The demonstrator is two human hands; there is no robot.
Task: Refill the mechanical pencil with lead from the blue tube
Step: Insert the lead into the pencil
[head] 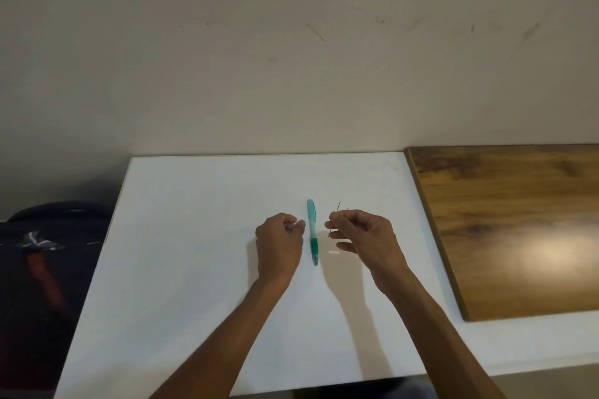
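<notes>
A teal mechanical pencil [313, 230] lies on the white table [194, 253], its dark grip and tip pointing toward me. My right hand [363, 236] hovers just right of it and pinches a thin dark lead [334, 219] between thumb and fingertips, tilted nearly upright. My left hand [281, 241] rests just left of the pencil with its fingers curled shut; nothing shows in it, and its thumb is close to the barrel. A small white piece [334, 252] lies on the table under my right hand. I see no blue tube.
A brown wooden board [518, 230] lies on the right side of the table. A dark bag with a red strap [42, 262] sits beyond the table's left edge. A plain wall stands behind the table's far edge.
</notes>
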